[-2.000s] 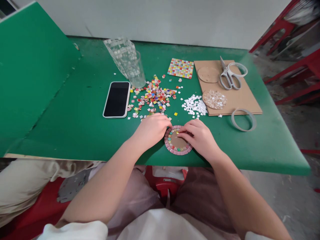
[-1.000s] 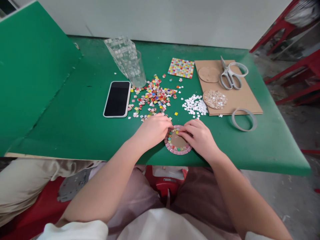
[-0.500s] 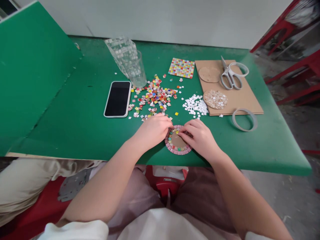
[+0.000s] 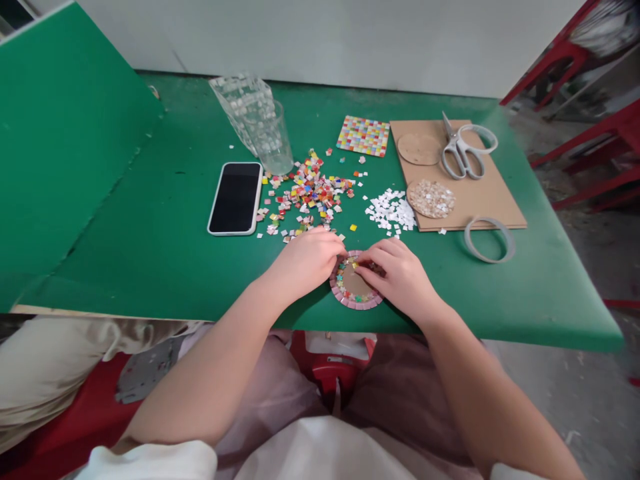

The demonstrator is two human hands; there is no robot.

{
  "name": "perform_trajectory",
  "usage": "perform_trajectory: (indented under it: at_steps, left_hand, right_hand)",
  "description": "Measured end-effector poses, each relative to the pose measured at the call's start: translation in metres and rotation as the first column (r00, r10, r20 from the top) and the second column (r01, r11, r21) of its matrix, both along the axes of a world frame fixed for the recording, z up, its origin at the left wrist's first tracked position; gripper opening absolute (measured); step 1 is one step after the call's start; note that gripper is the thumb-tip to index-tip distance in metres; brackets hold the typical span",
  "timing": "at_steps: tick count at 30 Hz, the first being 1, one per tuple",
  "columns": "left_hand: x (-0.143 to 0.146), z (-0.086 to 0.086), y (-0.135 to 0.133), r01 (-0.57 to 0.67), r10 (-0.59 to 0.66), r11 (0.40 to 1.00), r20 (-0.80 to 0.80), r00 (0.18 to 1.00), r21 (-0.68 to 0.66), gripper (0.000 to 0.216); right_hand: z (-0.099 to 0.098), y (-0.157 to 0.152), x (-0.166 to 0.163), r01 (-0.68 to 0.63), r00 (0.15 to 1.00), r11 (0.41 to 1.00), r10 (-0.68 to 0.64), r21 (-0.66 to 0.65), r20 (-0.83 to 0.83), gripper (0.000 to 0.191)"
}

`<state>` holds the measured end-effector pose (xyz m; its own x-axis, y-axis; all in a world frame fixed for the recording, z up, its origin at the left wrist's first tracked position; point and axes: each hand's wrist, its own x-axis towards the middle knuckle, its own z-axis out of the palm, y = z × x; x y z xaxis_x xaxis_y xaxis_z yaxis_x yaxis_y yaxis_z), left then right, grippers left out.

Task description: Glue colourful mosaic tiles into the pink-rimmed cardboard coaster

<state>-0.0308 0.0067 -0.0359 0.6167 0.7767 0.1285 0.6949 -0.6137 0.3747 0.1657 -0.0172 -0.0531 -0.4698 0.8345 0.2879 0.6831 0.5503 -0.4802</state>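
Observation:
A round brown disc (image 4: 357,283) lies near the table's front edge, ringed with pink tiles and, inside them, small coloured tiles. My left hand (image 4: 311,261) rests at its upper left, fingers curled together against the rim. From the right, my right hand (image 4: 403,275) reaches over the disc with thumb and forefinger pinched on a small yellow tile (image 4: 355,265) at the inner ring's top. Its palm side hides the disc's right part. Just beyond the hands spreads a pile of mixed coloured tiles (image 4: 314,187), with white tiles (image 4: 393,211) to its right.
Left of the pile are a phone (image 4: 236,199) and a clear cup (image 4: 277,143) with a plastic bag of tiles. A mosaic square (image 4: 363,136) lies behind. Scissors (image 4: 463,157) and a tile-covered oval (image 4: 433,199) rest on cardboard (image 4: 493,200), near a tape roll (image 4: 489,259).
Almost nothing differs. Both hands keep their places at the disc, and the right fingertips shift only very slightly over the yellow tile.

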Motion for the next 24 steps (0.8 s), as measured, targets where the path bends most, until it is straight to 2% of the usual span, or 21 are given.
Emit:
perform_trajectory:
  at_steps: [24]
  left_hand:
    - [0.0004, -0.0010, 0.0004, 0.002, -0.002, 1.000, -0.005, 1.000, 0.006, 0.034]
  right_hand:
    - [-0.0004, 0.0015, -0.0041, 0.010, 1.000, 1.000, -0.011, 0.027, 0.026, 0.010]
